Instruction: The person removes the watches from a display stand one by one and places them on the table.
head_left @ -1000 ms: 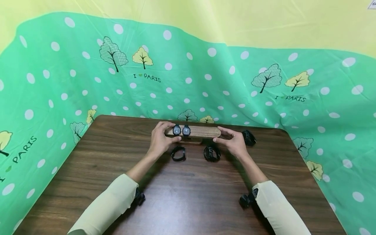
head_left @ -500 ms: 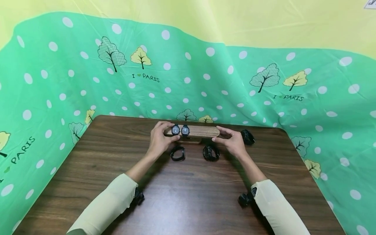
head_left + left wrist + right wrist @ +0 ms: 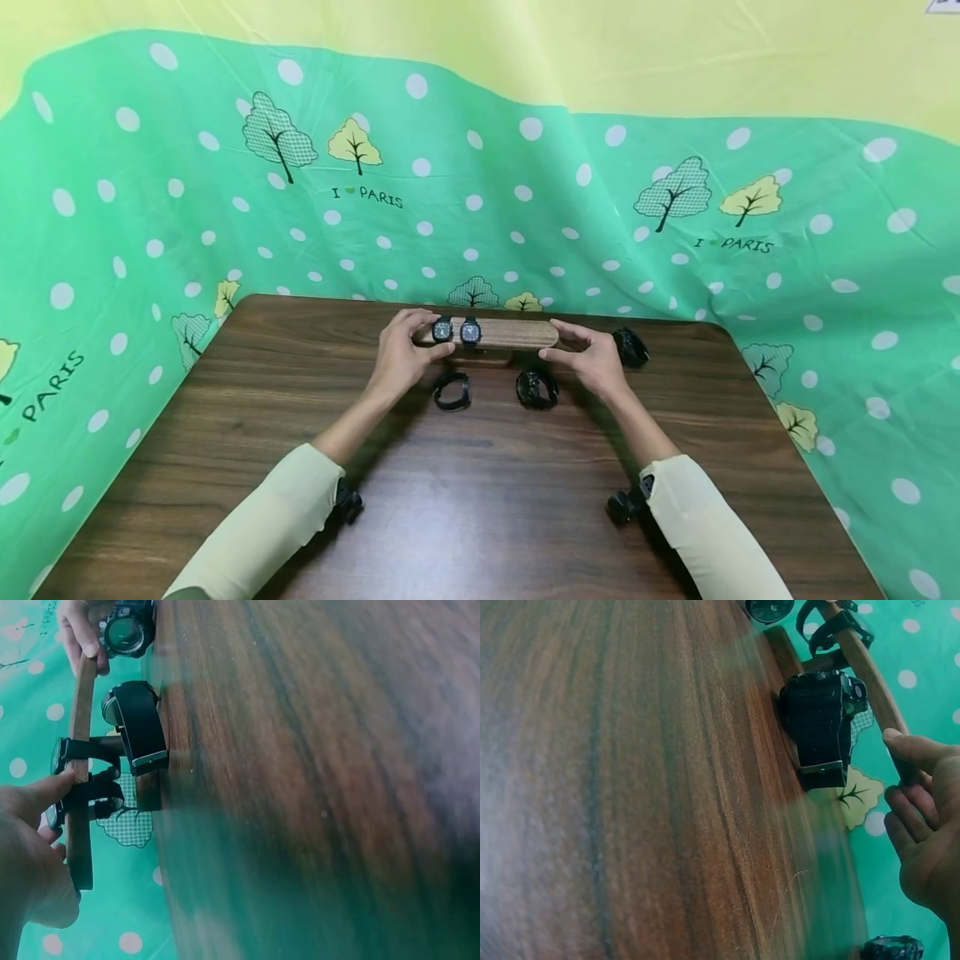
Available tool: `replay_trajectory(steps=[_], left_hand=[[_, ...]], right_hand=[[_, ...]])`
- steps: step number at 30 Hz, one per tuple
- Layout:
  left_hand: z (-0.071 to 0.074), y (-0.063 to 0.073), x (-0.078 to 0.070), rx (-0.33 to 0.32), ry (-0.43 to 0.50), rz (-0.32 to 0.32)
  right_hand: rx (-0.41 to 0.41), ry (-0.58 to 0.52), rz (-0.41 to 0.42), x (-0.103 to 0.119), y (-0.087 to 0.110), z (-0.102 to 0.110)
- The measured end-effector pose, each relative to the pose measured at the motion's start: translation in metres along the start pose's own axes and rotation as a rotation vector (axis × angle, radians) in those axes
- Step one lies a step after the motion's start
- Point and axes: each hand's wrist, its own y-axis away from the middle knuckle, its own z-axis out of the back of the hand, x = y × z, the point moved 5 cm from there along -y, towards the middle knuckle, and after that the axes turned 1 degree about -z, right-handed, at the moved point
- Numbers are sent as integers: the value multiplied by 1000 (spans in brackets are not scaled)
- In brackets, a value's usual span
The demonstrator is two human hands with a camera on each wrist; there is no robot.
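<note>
Watch stand [image 3: 517,335] sits close to the far edge of the surface [image 3: 465,500], around the middle of that edge, its flat wooden bar running roughly parallel to it above a small base [image 3: 480,358]. Two black watches [image 3: 470,332] are strapped side by side round the bar, toward its left end. The left hand [image 3: 397,354] pinches that end, thumb on the near side and fingers on the far side, right beside the outer watch. The right hand [image 3: 596,362] pinches the opposite end between thumb and fingers. On the surface, nearer the person than the bar, lie a slim looped black watch [image 3: 452,392], near the left hand, and a chunkier black watch [image 3: 536,389], near the right. Toward the far right corner, just beyond the right hand, sits a dark object [image 3: 630,347], its details too small to tell. Pale sleeves [image 3: 262,517] cover both forearms, and a green dotted cloth [image 3: 480,225] hangs behind the far edge.
</note>
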Motion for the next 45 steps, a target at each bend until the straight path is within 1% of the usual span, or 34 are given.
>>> replay_trajectory(steps=[5, 12, 20, 26, 30, 34, 38, 45], left_hand=[[3, -1, 2, 22, -3, -1], [5, -3, 4, 45, -57, -11], [6, -6, 3, 59, -60, -24], [9, -8, 6, 53, -63, -11], [10, -7, 9, 55, -57, 6], [12, -6, 11, 56, -60, 9], [14, -6, 12, 46, -66, 11], [21, -6, 18, 30, -48, 37]], right_hand=[[-2, -4, 2, -1, -1, -1], [-1, -25, 11, 0, -1, -1], [-4, -35, 20, 0, -1, 1], [0, -37, 27, 0, -1, 0], [5, -40, 21, -2, -2, 0], [5, -39, 20, -2, -2, 0], [2, -42, 19, -2, -1, -1], [3, -33, 26, -2, -2, 0]])
